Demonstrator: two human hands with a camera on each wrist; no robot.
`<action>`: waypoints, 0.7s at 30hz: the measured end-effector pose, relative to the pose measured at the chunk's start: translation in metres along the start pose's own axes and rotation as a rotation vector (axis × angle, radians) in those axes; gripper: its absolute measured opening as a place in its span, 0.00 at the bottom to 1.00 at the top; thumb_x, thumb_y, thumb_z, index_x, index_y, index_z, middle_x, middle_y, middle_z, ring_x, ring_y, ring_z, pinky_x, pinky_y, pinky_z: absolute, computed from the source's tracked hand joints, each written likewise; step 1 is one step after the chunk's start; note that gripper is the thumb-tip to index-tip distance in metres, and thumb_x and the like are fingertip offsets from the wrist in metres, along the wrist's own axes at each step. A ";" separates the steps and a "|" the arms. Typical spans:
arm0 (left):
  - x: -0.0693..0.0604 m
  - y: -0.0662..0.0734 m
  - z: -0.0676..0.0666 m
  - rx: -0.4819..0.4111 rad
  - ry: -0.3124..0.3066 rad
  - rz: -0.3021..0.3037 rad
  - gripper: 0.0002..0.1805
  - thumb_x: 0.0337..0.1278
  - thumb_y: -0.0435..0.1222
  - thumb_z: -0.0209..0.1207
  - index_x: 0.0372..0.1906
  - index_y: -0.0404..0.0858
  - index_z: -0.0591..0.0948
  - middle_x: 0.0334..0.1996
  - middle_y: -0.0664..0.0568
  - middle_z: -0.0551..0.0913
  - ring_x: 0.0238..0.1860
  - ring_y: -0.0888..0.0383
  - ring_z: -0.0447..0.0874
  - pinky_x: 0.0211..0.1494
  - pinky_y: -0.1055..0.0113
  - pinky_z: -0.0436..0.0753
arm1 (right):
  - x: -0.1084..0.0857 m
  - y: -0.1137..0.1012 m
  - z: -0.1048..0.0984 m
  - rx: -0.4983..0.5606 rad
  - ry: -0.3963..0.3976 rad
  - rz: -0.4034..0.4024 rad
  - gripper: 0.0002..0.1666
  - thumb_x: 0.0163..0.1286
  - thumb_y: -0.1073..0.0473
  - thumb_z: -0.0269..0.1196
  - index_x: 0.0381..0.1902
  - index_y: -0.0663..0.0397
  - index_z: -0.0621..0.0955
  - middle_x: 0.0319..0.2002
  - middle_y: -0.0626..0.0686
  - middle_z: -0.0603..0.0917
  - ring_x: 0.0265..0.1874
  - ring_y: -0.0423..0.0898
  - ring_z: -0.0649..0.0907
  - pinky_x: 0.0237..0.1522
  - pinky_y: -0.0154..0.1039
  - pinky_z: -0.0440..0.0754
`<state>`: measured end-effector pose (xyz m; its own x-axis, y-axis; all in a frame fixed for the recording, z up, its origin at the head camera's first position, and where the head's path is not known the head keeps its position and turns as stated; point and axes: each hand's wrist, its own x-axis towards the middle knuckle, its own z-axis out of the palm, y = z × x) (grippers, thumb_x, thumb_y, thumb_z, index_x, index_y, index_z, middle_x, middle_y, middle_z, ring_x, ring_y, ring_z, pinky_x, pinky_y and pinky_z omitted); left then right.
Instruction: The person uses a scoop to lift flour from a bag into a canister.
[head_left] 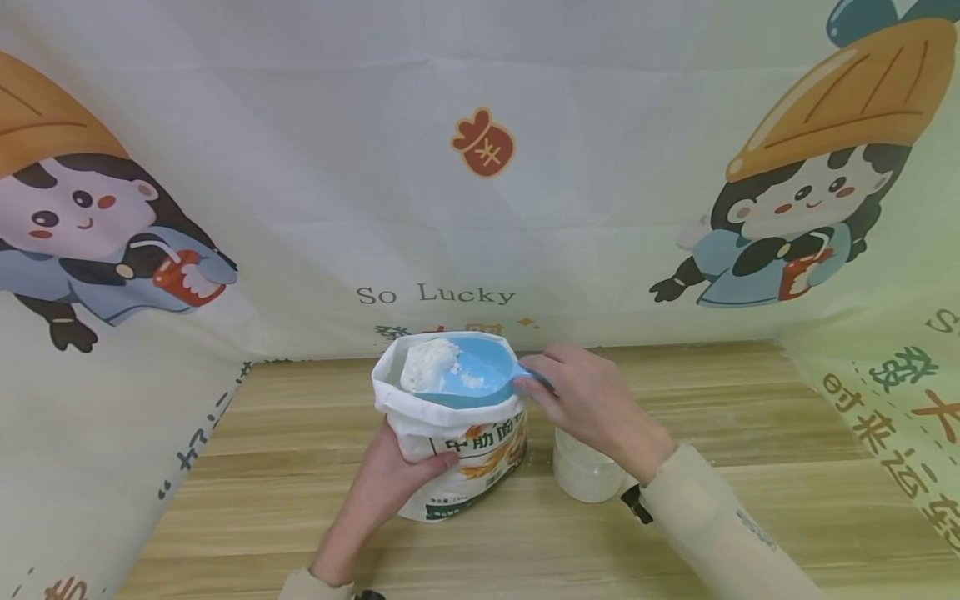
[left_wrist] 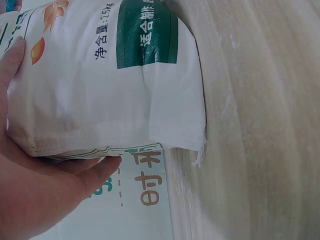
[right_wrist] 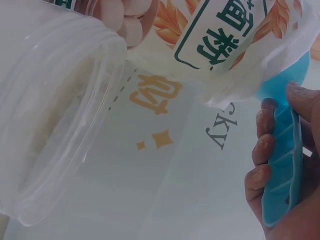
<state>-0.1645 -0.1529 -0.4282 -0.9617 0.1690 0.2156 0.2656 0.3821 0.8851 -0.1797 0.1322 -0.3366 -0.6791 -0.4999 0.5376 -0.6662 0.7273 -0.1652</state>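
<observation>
Right hand grips blue scoop | white powder aboard, at mouth of white bag, long axis leftward from hand | left hand clasps bag | clear jar right of bag, right hand nearer

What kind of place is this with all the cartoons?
It looks like a small indoor work corner, maybe for kitchen jobs: a wood-patterned table, a creased cartoon backdrop around three sides, and a flour bag with a blue scoop.
</observation>
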 end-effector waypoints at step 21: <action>-0.002 0.001 0.000 0.029 0.004 -0.045 0.48 0.44 0.40 0.81 0.69 0.44 0.65 0.58 0.48 0.81 0.56 0.50 0.82 0.62 0.51 0.79 | -0.007 0.005 -0.011 0.030 0.107 -0.038 0.15 0.71 0.56 0.70 0.49 0.60 0.88 0.42 0.54 0.89 0.38 0.49 0.87 0.36 0.43 0.87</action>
<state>-0.1626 -0.1528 -0.4279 -0.9731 0.1469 0.1773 0.2234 0.4159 0.8815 -0.1753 0.1446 -0.3319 -0.6174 -0.4729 0.6287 -0.7011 0.6933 -0.1670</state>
